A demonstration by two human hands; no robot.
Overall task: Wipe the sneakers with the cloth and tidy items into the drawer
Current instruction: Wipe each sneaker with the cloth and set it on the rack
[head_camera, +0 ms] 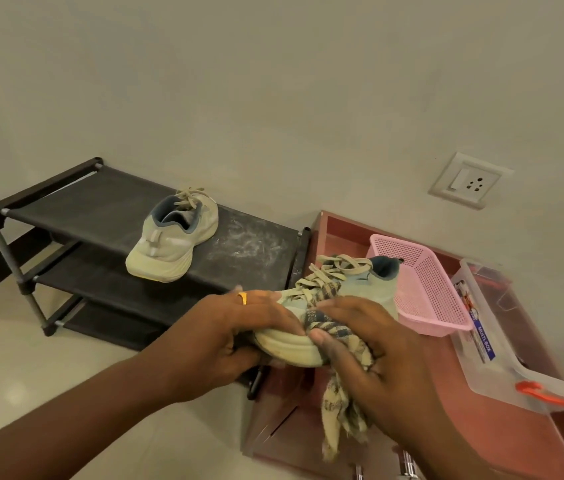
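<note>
Plain wall [273, 81] behind, pale floor tiles below. We have a dark shoe rack [76, 202] at 9 o'clock and a red cabinet top [481, 438] at 4 o'clock.

Step in hand: wiping sneaker one.
- The held sneaker [370, 289] is at 5 o'clock, above the gap between rack and cabinet.
- Our left hand [235, 330] has fingers curled round its toe end, with the thumb under the sole.
- Our right hand [377, 348] clamps the checked cloth [339, 403] against the sneaker's side. The thumb pins it on the sole edge, the fingers lie over the top, and the loose end hangs down.

The other sneaker [173, 244] sits on the rack's top shelf at 10 o'clock. We judge it not yet wiped, given dusty smears on the shelf just beside it.

The pink basket [425, 289] and clear lidded box [502, 358] stand at 3–4 o'clock on the cabinet. We see no open drawer.

Next, we judge:
- Keep the left grip firm.
- Run the cloth along the sole and upper, turning the shoe.
- Put it down and pick up the other sneaker.

Tidying comes after that.
</note>
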